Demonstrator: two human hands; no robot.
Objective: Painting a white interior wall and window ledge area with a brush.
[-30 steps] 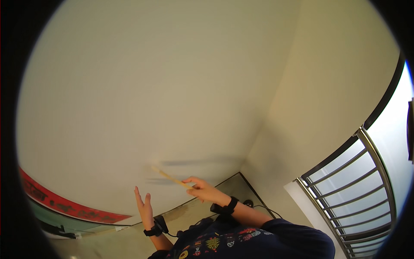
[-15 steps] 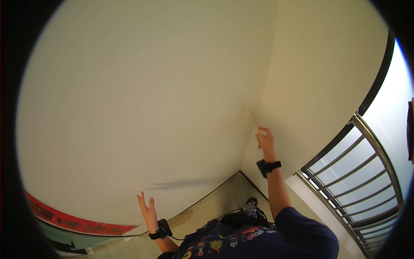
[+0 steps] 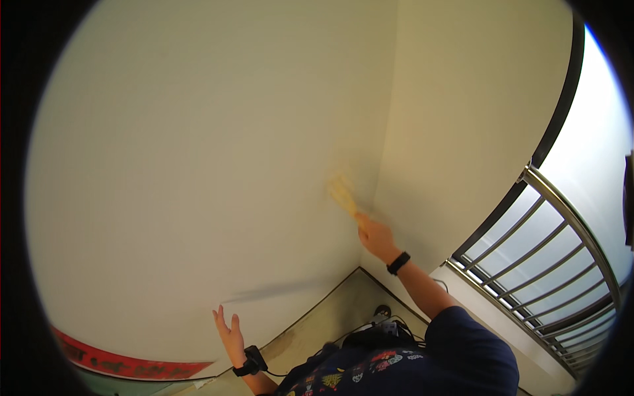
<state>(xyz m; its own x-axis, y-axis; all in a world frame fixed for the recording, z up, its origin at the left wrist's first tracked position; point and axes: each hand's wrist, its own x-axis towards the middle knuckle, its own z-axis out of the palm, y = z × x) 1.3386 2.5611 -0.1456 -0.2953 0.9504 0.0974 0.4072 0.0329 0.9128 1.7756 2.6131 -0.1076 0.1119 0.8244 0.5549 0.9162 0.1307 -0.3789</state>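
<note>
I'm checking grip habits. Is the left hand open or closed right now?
Open. The left hand has its fingers spread, palm bare, holding nothing, while the right hand grips a blurred brush at the wall.

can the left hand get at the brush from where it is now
Probably not without moving. The left hand is open and low by the wall, while the brush is held high in the right hand near the corner, well apart.

Pale cream wall (image 3: 198,152) across most of the view, meeting a second cream wall (image 3: 475,112) in a vertical corner right of centre. Greyish floor (image 3: 330,317) below, dark line along its join with the walls. Metal-barred window grille (image 3: 548,257) at right, bright daylight behind. Red strip (image 3: 125,362) at lower left.
</note>
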